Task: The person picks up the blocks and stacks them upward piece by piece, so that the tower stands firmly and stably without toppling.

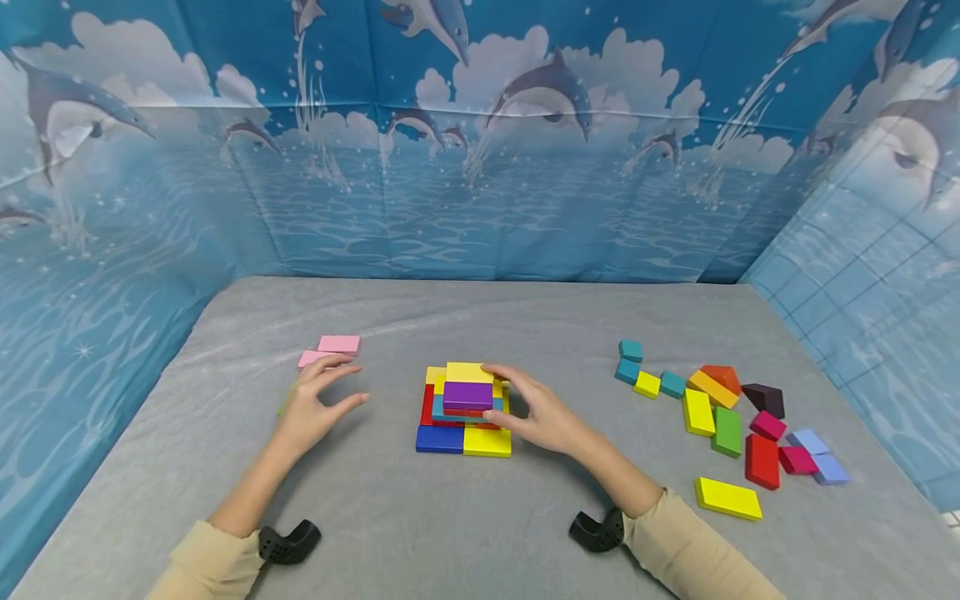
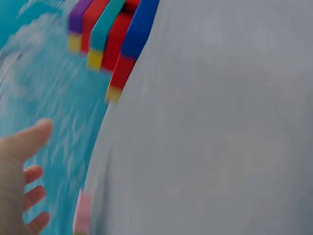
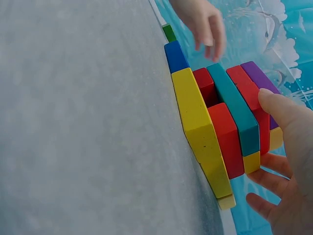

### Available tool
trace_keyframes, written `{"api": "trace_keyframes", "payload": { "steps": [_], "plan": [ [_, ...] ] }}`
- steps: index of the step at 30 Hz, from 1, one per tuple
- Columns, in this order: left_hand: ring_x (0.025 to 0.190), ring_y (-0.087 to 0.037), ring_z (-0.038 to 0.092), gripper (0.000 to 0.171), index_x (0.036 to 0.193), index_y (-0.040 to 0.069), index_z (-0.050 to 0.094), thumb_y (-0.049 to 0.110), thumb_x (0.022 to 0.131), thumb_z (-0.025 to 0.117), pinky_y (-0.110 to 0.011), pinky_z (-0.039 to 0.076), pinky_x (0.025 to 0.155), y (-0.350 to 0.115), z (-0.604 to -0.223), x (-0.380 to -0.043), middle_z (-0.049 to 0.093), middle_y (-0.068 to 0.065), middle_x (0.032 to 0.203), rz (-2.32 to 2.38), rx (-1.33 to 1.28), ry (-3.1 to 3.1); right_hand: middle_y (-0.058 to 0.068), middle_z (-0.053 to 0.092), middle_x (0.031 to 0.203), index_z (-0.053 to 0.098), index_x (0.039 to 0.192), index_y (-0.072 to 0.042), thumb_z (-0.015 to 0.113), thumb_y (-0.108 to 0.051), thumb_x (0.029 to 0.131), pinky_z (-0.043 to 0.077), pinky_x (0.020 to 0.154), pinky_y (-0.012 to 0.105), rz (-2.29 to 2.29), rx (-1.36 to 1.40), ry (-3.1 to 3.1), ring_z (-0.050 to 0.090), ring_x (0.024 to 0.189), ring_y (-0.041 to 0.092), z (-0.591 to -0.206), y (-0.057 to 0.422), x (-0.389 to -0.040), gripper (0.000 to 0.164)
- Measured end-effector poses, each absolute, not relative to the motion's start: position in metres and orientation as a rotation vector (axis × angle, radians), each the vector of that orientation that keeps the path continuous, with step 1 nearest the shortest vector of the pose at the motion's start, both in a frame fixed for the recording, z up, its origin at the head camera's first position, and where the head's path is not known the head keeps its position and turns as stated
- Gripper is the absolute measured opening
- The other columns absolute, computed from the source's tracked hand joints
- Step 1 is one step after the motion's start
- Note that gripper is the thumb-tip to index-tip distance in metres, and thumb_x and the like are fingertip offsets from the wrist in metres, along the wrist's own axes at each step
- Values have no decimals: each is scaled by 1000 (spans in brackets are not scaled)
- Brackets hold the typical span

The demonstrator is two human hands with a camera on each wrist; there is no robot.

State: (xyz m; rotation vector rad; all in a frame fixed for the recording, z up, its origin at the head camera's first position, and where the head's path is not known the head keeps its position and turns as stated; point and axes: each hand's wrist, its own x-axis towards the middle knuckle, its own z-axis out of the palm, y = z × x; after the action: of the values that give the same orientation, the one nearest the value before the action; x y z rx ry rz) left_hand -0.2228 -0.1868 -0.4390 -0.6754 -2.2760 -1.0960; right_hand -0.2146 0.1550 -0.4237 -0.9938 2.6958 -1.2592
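A layered stack of wooden blocks stands mid-table. At its base lie a blue block (image 1: 439,439) and a yellow block (image 1: 487,443); red and teal (image 3: 234,107) layers rise above. A purple block (image 1: 468,395) tops the front, with a yellow block (image 1: 463,372) behind it. My right hand (image 1: 542,414) is at the stack's right side, thumb and fingers spread and touching the ends of its upper layers. To the left, my left hand (image 1: 306,408) hovers with fingers apart, holding nothing. It is nearest to pink blocks (image 1: 339,344) and partly hides a green piece.
Loose blocks are scattered on the right: teal (image 1: 630,350), yellow (image 1: 698,413), green (image 1: 727,432), red (image 1: 762,462), orange and others. A long yellow block (image 1: 728,498) lies closer to the front. A dolphin-print curtain (image 1: 480,208) hangs behind the grey table (image 1: 465,533).
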Motion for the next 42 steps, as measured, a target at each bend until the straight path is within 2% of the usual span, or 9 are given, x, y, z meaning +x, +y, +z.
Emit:
{"api": "trace_keyframes", "payload": {
  "steps": [5, 12, 16, 25, 34, 36, 42],
  "plan": [
    [97, -30, 50, 43, 97, -3, 68, -5, 56, 82, -15, 31, 85, -230, -453, -213, 59, -18, 102, -988, -527, -2275, 2, 39, 141, 36, 139, -19, 64, -32, 86, 36, 100, 45, -1271, -996, 2688, 40, 124, 20, -424, 154, -215, 61],
    [82, -27, 53, 46, 98, -2, 67, -1, 55, 83, -23, 36, 71, -255, -463, -199, 56, -16, 92, -881, -376, -2365, 2, 39, 141, 36, 138, -19, 63, -32, 86, 36, 100, 45, -1277, -979, 2679, 40, 124, 21, -424, 154, -215, 61],
    [73, -25, 55, 44, 98, -3, 67, -1, 57, 82, -16, 37, 66, -256, -464, -197, 59, -14, 86, -837, -367, -2376, 2, 39, 141, 36, 138, -19, 63, -33, 86, 36, 100, 46, -1270, -980, 2684, 40, 124, 20, -423, 154, -215, 61],
    [80, -26, 57, 33, 97, -2, 69, -6, 65, 75, -11, 35, 71, -253, -466, -198, 61, -13, 89, -855, -360, -2376, 2, 39, 140, 37, 138, -19, 64, -31, 86, 35, 101, 46, -1307, -981, 2654, 40, 125, 21, -423, 155, -215, 60],
    [97, -8, 52, 30, 100, -3, 68, -10, 71, 71, -7, 35, 85, -215, -442, -211, 61, -16, 101, -1169, -567, -2238, 1, 39, 141, 36, 138, -20, 64, -32, 86, 35, 101, 44, -1273, -995, 2678, 40, 125, 20, -424, 155, -216, 61],
    [98, -11, 52, 32, 101, -5, 67, -13, 71, 69, -7, 37, 86, -199, -432, -215, 61, -18, 103, -1247, -641, -2193, 2, 39, 141, 36, 139, -20, 64, -32, 86, 36, 101, 45, -1272, -999, 2678, 40, 124, 21, -424, 155, -216, 61],
    [95, -35, 53, 28, 100, -12, 65, -16, 72, 66, -9, 41, 85, -147, -398, -217, 59, -25, 102, -1404, -808, -2148, 2, 39, 141, 35, 139, -19, 64, -32, 86, 36, 100, 45, -1271, -995, 2681, 41, 124, 21, -424, 155, -216, 61]
  ]
}}
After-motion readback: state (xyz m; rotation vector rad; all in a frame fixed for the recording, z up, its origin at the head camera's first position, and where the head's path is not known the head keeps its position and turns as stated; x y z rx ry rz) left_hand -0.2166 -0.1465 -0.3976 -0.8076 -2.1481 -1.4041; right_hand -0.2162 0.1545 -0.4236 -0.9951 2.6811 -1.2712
